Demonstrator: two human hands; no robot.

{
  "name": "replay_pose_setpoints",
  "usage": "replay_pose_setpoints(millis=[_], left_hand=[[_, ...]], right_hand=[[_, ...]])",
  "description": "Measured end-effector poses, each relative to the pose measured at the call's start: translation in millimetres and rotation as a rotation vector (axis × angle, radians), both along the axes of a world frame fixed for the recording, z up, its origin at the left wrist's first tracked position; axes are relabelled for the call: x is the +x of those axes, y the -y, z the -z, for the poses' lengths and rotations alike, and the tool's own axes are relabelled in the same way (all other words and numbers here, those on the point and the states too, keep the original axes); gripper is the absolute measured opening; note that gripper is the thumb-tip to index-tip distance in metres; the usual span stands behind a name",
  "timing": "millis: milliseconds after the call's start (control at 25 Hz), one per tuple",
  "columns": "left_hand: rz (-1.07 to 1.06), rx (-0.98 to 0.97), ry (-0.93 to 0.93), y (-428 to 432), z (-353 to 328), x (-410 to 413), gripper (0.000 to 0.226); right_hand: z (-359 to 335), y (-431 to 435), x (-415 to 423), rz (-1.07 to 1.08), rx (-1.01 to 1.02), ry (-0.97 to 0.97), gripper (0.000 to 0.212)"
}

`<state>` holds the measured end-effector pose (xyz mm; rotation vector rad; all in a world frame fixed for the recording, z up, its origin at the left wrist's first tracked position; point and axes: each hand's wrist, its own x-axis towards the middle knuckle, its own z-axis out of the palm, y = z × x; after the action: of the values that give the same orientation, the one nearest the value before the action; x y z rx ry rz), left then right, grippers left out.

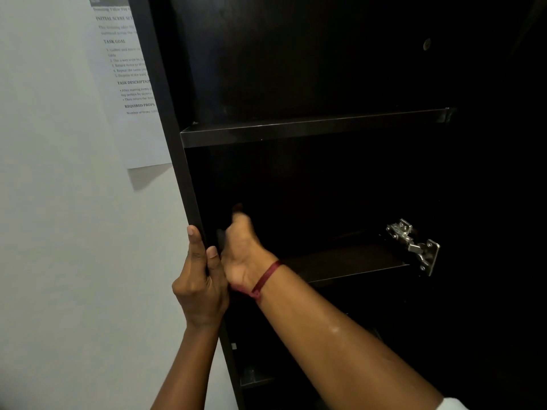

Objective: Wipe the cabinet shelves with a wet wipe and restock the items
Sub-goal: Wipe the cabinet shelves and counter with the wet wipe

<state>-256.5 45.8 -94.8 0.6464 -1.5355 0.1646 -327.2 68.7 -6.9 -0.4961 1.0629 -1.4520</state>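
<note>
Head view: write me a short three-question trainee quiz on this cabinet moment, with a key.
1. True or false: the left hand grips the front edge of the left side panel of the cabinet.
2. The right hand reaches in: A) above the upper shelf; B) below it; C) past the outside wall.
3. Fill in: the metal hinge sits on the cabinet's ___ side.
Key: 1 true; 2 B; 3 right.
</note>
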Motion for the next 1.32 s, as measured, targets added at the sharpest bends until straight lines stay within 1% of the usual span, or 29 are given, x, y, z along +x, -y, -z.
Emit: replay_pose_setpoints(millis=[80,120,160,200,240,280,360,400,440,520,560,600,640,680,720,760,840,880,920,1040,1120,1200,1240,1280,1320], left_hand=[[-0.026,0.005,0.034,0.0,2.2,-0.5,0.054],[-0.03,0.01,0.044,-0.8,2.9,-0.6,0.054],[-0.03,0.018,0.046,-1.6,2.9,-0.7,0.054],[-0.027,0.027,0.046,-2.8,2.9,-0.9,0.054],[-0.024,0.035,0.047,-3.1,2.8,-0.8,0.054],[-0.016,0.04,0.046,-3.8,2.4,-1.3,0.054],[-0.004,0.047,0.033,-5.3,1.8,-2.8,0.054],[0.0,0.05,0.025,-6.0,1.9,-3.5,0.054],[0.002,0.055,0.017,-6.4,2.3,-4.0,0.054],[-0.001,0.066,-0.001,-6.6,3.2,-5.6,0.054],[-0.004,0.071,-0.009,-6.3,3.6,-6.4,0.055],[-0.007,0.075,-0.015,-6.5,3.9,-6.7,0.055],[-0.009,0.074,-0.022,-6.3,4.2,-6.9,0.055],[-0.009,0.073,-0.028,-6.3,4.5,-7.1,0.056],[-0.007,0.075,-0.028,-5.9,4.7,-6.9,0.056],[-0.005,0.077,-0.023,-5.5,4.8,-6.6,0.056],[-0.001,0.081,-0.018,-4.8,5.2,-6.5,0.055],[0.0,0.082,-0.022,-4.0,5.5,-6.3,0.055],[0.001,0.082,-0.025,-2.9,6.1,-5.9,0.055],[0.001,0.072,-0.037,-1.2,6.9,-6.8,0.055],[0.006,0.069,-0.052,-2.2,6.6,-7.5,0.055],[0.015,0.065,-0.06,-3.3,6.3,-8.2,0.054],[0.014,0.067,-0.059,-3.8,6.0,-8.3,0.054],[0.01,0.069,-0.057,-4.0,5.6,-8.5,0.054],[0.003,0.072,-0.052,-4.0,4.8,-8.5,0.054]], right_hand=[[-7.4,2.0,-17.5,0.168,-0.032,0.184,0.063],[-9.5,5.9,-26.6,0.293,-0.034,0.283,0.069],[-12.5,7.0,-37.7,0.41,-0.025,0.328,0.083],[-10.5,8.8,-48.9,0.51,-0.008,0.372,0.093],[-11.5,5.4,-61.1,0.602,-0.015,0.413,0.09],[-11.4,-0.1,-74.6,0.684,-0.028,0.394,0.08],[-6.7,-15.4,-104.7,0.864,-0.035,0.285,0.063],[-2.6,-19.5,-119.2,0.944,-0.032,0.207,0.063],[3.3,-22.4,-132.9,0.996,-0.018,0.105,0.067],[14.0,-22.0,-149.4,1.0,-0.003,-0.02,0.077],[21.0,-20.7,-155.6,0.999,0.02,-0.087,0.078],[26.6,-25.2,-159.0,0.981,0.03,-0.165,0.073],[35.3,-29.6,-164.6,0.963,0.032,-0.269,0.059],[42.7,-36.5,-168.6,0.961,0.045,-0.331,0.042],[51.5,-44.2,-171.8,0.963,0.047,-0.353,0.031],[58.7,-50.9,-175.6,0.955,0.036,-0.353,0.03],[63.4,-73.0,-177.0,0.963,-0.069,-0.345,0.039],[61.1,-83.4,-173.8,0.963,-0.126,-0.413,0.04],[56.4,-95.6,-168.3,0.967,-0.133,-0.565,0.04],[52.6,-122.9,-161.3,0.892,-0.099,-1.139,0.038],[55.6,-131.1,-157.4,0.697,-0.148,-1.486,0.046],[66.0,-127.8,-141.6,0.342,-0.16,-1.957,0.058],[70.6,-125.3,-126.1,0.229,-0.165,-2.147,0.06],[75.3,-122.0,-108.5,0.194,-0.196,-2.236,0.059],[79.7,-118.2,-91.8,0.192,-0.25,-2.223,0.057]])
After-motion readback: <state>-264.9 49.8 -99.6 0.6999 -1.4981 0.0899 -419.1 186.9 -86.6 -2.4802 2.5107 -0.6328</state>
